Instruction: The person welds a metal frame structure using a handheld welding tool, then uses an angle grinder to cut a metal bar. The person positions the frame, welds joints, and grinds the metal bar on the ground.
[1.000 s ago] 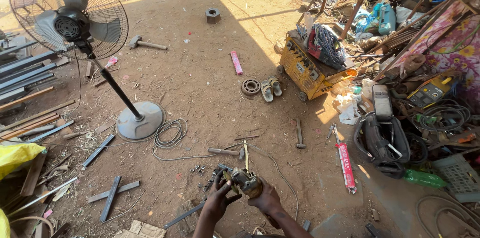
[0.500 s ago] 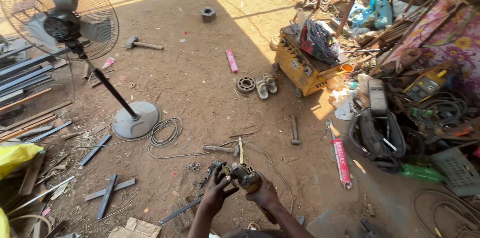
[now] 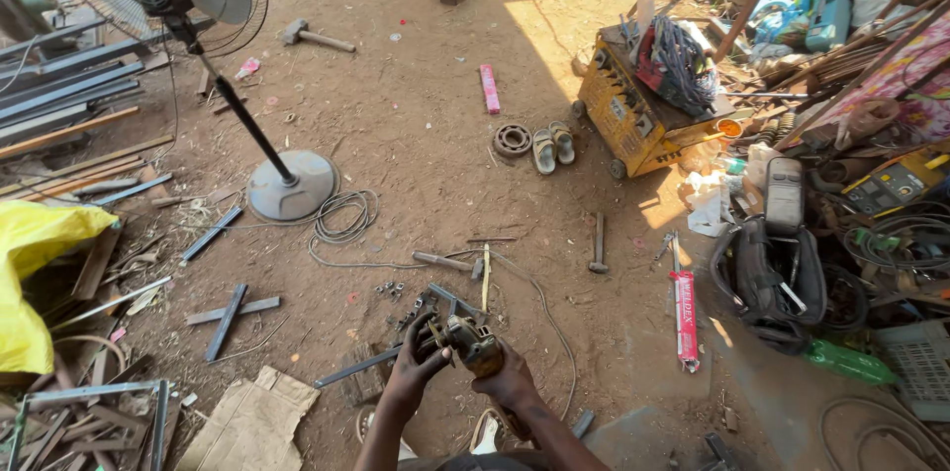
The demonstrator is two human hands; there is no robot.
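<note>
Low in the frame, just left of centre, both hands close around a small angle grinder (image 3: 469, 342) held above the dirt floor. The left hand (image 3: 416, 364) wraps its fingers over the head end, and the right hand (image 3: 507, 382) clasps the body from below. Whether either grip is tight cannot be told from this angle.

The tool's cable (image 3: 539, 308) trails up across the ground (a loop a foot might catch), and a tug on it could jerk the grinder out of the hands. Loose bolts (image 3: 388, 287) and steel offcuts (image 3: 230, 318) lie just above and left of the hands, so a slip there seems likely to end on hard metal.

As for packaging: a long red box with white lettering (image 3: 685, 318) lies lower right, a small pink one (image 3: 489, 88) upper centre, flattened brown cardboard (image 3: 252, 423) at lower left, and a yellow sack (image 3: 35, 268) at the left edge.
</note>
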